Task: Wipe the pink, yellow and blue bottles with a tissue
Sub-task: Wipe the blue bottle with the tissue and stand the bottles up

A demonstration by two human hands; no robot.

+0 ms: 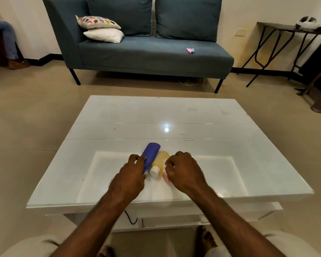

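Note:
Three bottles lie side by side on the white glass-topped table (174, 115), caps toward me. The blue bottle (151, 153) is on the left. The yellow bottle (163, 158) with its white cap is in the middle. Only a small piece of the pink bottle (165, 176) shows, on the right, under my right hand. My left hand (131, 177) curls round the near end of the blue bottle, fingers on top and thumb beneath. My right hand (184, 171) is curled over the pink bottle. No tissue is in view.
A blue sofa (146, 52) with two loose pillows and a small pink object stands beyond the table. A dark folding side table (278, 43) is at the far right. A seated person's leg (7, 39) shows at the far left. My knees and bare feet are below the table's near edge.

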